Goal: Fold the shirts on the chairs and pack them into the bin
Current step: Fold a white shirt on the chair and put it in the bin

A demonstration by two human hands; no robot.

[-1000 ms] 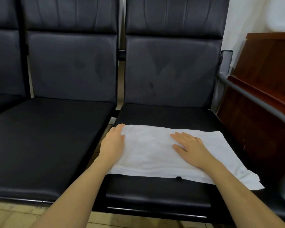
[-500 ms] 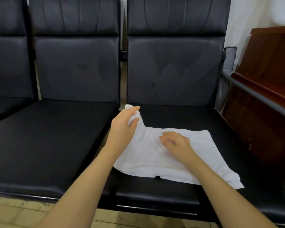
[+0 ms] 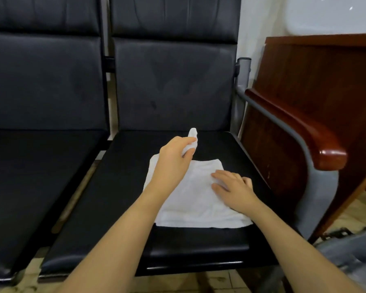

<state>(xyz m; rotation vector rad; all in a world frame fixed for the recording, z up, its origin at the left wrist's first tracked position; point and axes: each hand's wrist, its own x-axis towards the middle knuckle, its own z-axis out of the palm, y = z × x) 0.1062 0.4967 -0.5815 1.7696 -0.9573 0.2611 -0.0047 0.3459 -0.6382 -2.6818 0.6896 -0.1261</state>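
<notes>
White shirt (image 3: 199, 199) on the chair seat (image 3: 199, 246): left hand (image 3: 173, 163) pinches a raised corner; right hand (image 3: 234, 190) presses flat, fingers straight; fold should land edge-to-edge.

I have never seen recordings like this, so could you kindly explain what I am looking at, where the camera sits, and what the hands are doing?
There is no machine: a person wears a camera on the head, looking down at their own bare arms. A white shirt lies on the seat of a black chair. The left hand pinches one corner of it and lifts it up. The right hand rests flat on the cloth. A wooden armrest stands to the right.
</notes>
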